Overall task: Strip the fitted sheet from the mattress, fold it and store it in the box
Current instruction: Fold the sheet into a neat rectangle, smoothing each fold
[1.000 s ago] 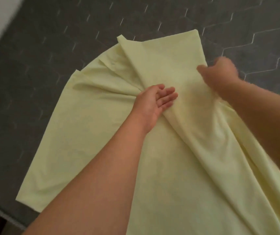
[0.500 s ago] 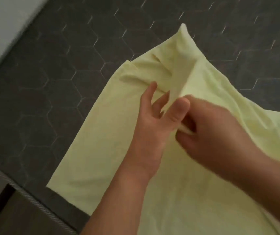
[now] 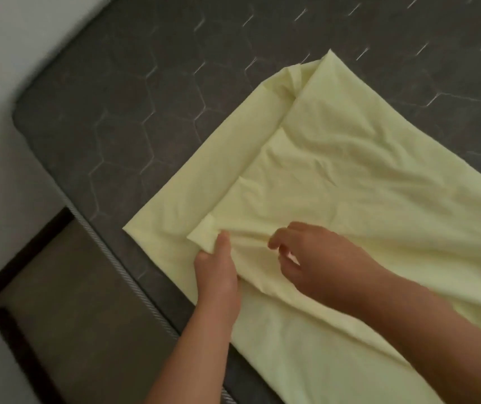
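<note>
The pale yellow fitted sheet (image 3: 350, 176) lies in layers on the bare dark grey mattress (image 3: 134, 106) with its hexagon quilting. An upper layer is folded over a lower one, leaving a strip of the lower layer showing along the left. My left hand (image 3: 217, 272) pinches the near-left corner of the upper layer between thumb and fingers. My right hand (image 3: 312, 258) is just to its right, fingers curled on a bunched ridge of the same layer. No box is in view.
The mattress corner (image 3: 26, 103) and its piped edge (image 3: 122, 275) run diagonally at the left. Beyond them are a white wall (image 3: 5, 42) and a dark bed frame (image 3: 17, 258) over the floor.
The raised corner that both hands held up has been brought down toward me and laid over the sheet. The view has shifted left, showing the mattress corner and bed frame.
</note>
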